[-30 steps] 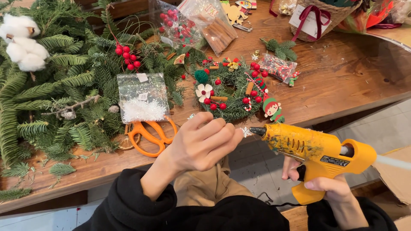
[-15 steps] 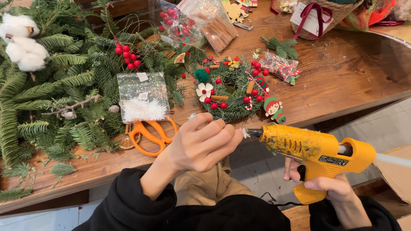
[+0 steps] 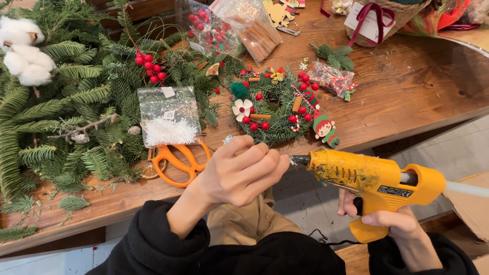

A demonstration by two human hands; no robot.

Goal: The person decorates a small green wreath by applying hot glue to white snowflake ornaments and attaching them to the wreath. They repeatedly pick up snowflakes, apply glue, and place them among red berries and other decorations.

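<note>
Hands off the table edge: right clamped on glue gun, left curled shut beside nozzle.

Wooden table (worn, scratched) over pale tiled floor

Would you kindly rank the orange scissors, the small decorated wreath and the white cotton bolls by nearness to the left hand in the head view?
1. Orange scissors, just left of the left hand.
2. Small decorated wreath, beyond it.
3. White cotton bolls, far left corner.
</note>
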